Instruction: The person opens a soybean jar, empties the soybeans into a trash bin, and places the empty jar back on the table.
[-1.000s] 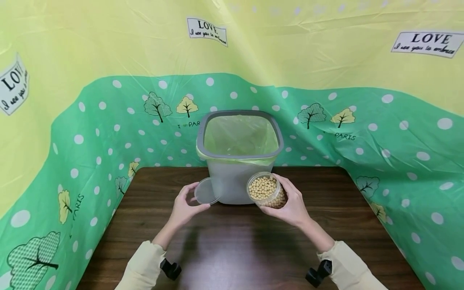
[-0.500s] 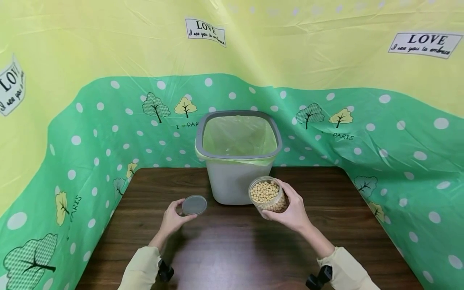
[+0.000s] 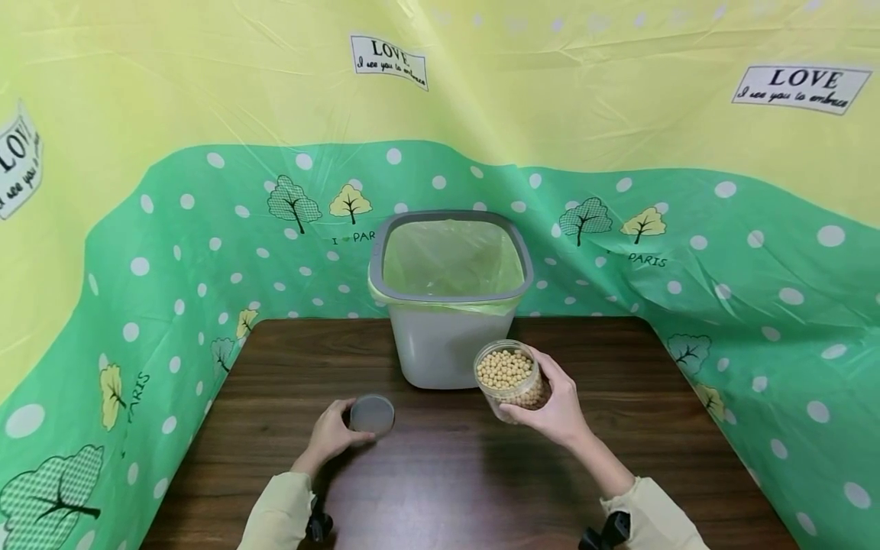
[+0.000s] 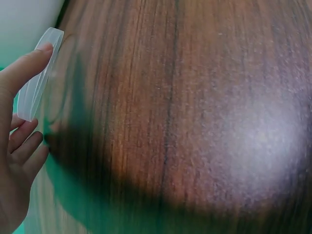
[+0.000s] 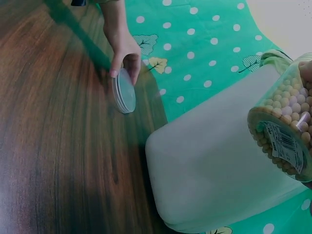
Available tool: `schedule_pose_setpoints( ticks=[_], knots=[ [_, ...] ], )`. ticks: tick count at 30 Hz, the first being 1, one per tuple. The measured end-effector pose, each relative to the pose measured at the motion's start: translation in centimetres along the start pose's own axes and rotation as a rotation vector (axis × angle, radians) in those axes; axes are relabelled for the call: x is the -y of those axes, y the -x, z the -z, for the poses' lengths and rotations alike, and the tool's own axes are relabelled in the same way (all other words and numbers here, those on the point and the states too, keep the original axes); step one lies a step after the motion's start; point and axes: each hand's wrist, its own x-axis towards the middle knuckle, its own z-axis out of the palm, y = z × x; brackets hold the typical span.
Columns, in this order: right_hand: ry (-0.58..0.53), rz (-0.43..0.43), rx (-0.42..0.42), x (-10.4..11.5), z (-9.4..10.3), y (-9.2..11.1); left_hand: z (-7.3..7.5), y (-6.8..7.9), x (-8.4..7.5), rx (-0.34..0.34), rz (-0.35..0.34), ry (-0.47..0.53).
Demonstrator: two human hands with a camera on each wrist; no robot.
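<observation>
A round translucent lid is pinched at its edge between the thumb and fingers of my left hand, low over the table left of centre. In the left wrist view the lid stands edge-on to the camera, thumb on its rim. My right hand grips a clear jar full of round pale beans, probably soybeans, around its side. The jar has no lid on and tilts toward the left. Its base with a barcode label shows in the right wrist view.
A grey-white trash bin with a grey rim and a pale green liner stands at the table's back, just behind the jar. Dark wooden table spreads in front. A green and yellow printed cloth hangs around the back and sides.
My left hand has carried the lid left, away from the bin's front, and down toward the table. My right hand with the jar has shifted slightly down and toward me.
</observation>
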Motion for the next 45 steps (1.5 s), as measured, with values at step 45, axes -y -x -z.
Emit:
schedule_pose_setpoints(
  ticks=[45],
  knots=[
    [0.082,0.110,-0.028,0.8,4.1,-3.9,14.9,-12.4,-17.7,0.037,-0.233,-0.173]
  ],
)
